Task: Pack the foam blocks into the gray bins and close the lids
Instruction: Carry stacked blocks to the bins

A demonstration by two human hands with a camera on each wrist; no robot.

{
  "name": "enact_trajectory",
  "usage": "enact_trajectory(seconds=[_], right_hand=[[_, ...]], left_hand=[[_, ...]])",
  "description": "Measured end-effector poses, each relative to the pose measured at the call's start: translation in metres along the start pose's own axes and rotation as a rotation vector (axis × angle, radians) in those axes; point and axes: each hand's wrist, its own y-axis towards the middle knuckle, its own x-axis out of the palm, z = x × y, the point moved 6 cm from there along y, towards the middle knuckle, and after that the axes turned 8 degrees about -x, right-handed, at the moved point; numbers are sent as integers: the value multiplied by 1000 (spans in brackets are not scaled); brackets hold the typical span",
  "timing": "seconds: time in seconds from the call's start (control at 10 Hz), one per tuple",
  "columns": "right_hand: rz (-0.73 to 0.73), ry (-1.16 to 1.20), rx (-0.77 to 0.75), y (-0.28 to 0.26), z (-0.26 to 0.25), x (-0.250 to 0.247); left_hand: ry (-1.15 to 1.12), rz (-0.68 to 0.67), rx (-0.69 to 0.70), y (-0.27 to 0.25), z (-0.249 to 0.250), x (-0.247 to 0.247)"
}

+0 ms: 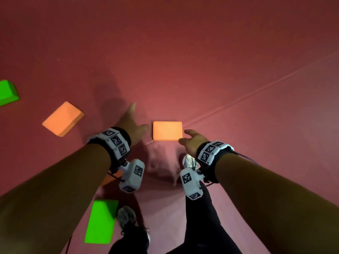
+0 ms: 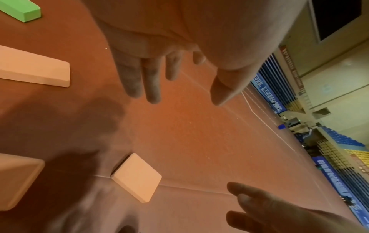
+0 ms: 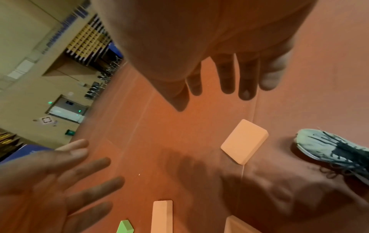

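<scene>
An orange foam block (image 1: 167,131) lies flat on the red floor in front of me, on a floor seam. My left hand (image 1: 137,119) hovers just left of it with fingers straight and spread, holding nothing. My right hand (image 1: 185,137) hovers at the block's near right corner, fingers relaxed and empty. The left wrist view shows the left hand (image 2: 179,89) spread above the floor and the block (image 2: 137,176) below it. In the right wrist view the right hand (image 3: 211,97) is spread above the same block (image 3: 244,141). No gray bin is in view.
A second orange block (image 1: 62,118) and a green block (image 1: 8,92) lie to the left. Another green block (image 1: 101,221) lies by my left shoe (image 1: 126,217), and an orange piece (image 1: 110,177) shows under the left wrist. My right shoe (image 3: 335,152) stands near the block.
</scene>
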Motion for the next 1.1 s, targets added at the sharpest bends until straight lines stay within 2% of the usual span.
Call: enact_trajectory(seconds=[0.1,0.2,0.3,0.4,0.5,0.6,0.7,0.8,0.9,1.0,1.1], right_hand=[[-35,-24,72,75,27,7],[-143,-15,151,168,71,22],[-171,19,211,253,116,42],[-148,35,178,332,138,63],[-115,-15,129,402,162,92],[-161,-148,94,443,175,118],[-105,-167,119,471,203,155],[200,-98,182,508,237,174],[371,-21,110,513,235,193],[396,39,-46,477,171,217],[283,108,-234,465,104,260]], left_hand=[[-51,40,-75,60,-21,40],[-132,14,-226,129,-57,108],[-175,-42,-363,187,-97,185],[-239,-72,-392,251,-125,248],[-246,-46,-369,318,-159,296],[-250,2,-312,380,-184,328],[-261,6,-245,420,-203,356],[-300,17,-149,437,-216,369],[-374,59,-200,429,-237,348],[-402,234,-317,388,-281,277],[-435,401,-328,342,-334,212]])
